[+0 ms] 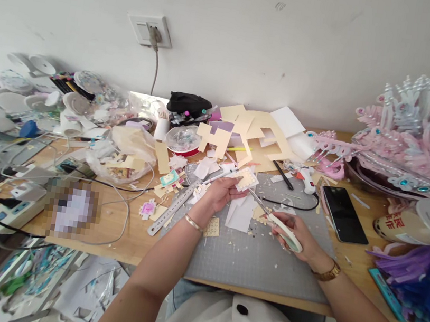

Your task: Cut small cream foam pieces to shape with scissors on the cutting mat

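Note:
My left hand (pixel 223 191) is closed on a small cream paper cutout (pixel 247 179) with a scalloped-looking edge and white backing. In my right hand (pixel 295 233) is a pair of scissors (pixel 284 231) with pale handles, its blades pointing up and left toward the cutout's lower edge. Whether the blades touch the paper I cannot tell. Below both hands lies a grey cutting mat (pixel 256 265) strewn with paper scraps. A folded white paper (pixel 239 213) and a cream patterned piece (pixel 212 227) rest on it. A metal ruler (pixel 173 209) lies left of my left wrist.
Cut cream card sheets (pixel 268 142) pile up at the back. A glue gun (pixel 308 180), a black phone (pixel 345 214) and a drink cup (pixel 396 225) stand to the right. Pink decorated crowns (pixel 410 135) fill a bowl. Cables and a power strip (pixel 11 212) spread over the left.

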A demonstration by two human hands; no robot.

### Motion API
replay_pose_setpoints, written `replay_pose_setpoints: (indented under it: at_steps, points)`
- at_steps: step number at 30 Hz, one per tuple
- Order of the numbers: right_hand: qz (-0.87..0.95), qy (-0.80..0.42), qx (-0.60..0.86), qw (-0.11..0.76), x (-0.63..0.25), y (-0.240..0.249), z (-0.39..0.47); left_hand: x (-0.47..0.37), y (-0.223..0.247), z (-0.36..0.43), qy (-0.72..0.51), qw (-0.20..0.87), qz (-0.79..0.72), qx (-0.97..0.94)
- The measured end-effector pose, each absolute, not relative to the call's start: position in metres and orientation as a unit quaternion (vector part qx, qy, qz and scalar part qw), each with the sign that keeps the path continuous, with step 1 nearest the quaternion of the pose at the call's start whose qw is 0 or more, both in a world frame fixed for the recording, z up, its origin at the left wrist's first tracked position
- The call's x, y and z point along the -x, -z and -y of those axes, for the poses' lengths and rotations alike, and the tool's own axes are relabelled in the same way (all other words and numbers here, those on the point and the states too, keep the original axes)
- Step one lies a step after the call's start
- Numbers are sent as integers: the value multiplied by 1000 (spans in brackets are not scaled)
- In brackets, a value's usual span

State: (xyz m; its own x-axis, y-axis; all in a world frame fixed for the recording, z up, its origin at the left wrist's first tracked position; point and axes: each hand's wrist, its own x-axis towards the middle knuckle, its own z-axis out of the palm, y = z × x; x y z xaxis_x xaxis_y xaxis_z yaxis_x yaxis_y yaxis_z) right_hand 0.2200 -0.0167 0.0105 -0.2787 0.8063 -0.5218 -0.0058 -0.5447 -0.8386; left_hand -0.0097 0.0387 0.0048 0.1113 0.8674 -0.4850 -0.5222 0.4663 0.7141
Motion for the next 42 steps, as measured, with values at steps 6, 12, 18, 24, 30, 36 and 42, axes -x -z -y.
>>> replay_pose_setpoints:
  at_steps: [6,12,18,24,30,36,42]
  points:
    - [377,-720,501,299,-224,-13,18,9,-5,-39,-480,727,-454,-187]
    - [365,-725,506,292,-222,-14,15,10,-5,-39,-473,729,-455,-195]
    - [359,-726,510,289,-220,-14,14,10,-3,-39,-474,730,-453,-193]
    - [342,-715,536,292,-216,-11,12,10,-2,-40,-488,727,-445,-186]
    - [344,-711,545,280,-215,-11,12,10,-2,-39,-485,729,-445,-187]
    - [346,-704,552,282,-217,-5,12,10,0,-39,-483,730,-445,-189]
    - [356,-699,553,281,-216,-5,12,10,-2,-40,-485,732,-441,-185]
